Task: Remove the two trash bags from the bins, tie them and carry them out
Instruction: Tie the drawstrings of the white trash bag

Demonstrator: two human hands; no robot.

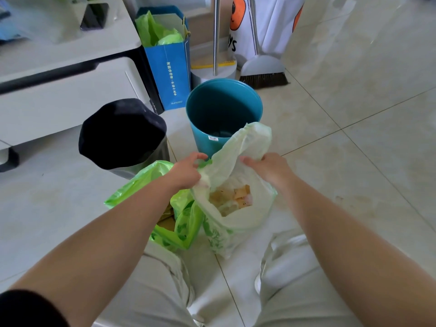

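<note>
A pale, whitish-green trash bag [238, 213] stands on the floor in front of my knees, open at the top with paper scraps inside. My left hand [186, 172] grips its left rim. My right hand [269, 167] holds the right rim, which rises in a flap. A bright green trash bag [141, 182] sits on the floor just left of it, under my left forearm, open and slack. Behind them stand an empty teal bin [224, 114] with no liner and a dark lidded bin [122, 133] to its left.
A blue paper bag [169, 74] stuffed with green plastic leans against a white cabinet [59, 90] at the back left. A broom [264, 76] and a dustpan with a pole [215, 36] stand behind the teal bin. Tiled floor stretches to the right.
</note>
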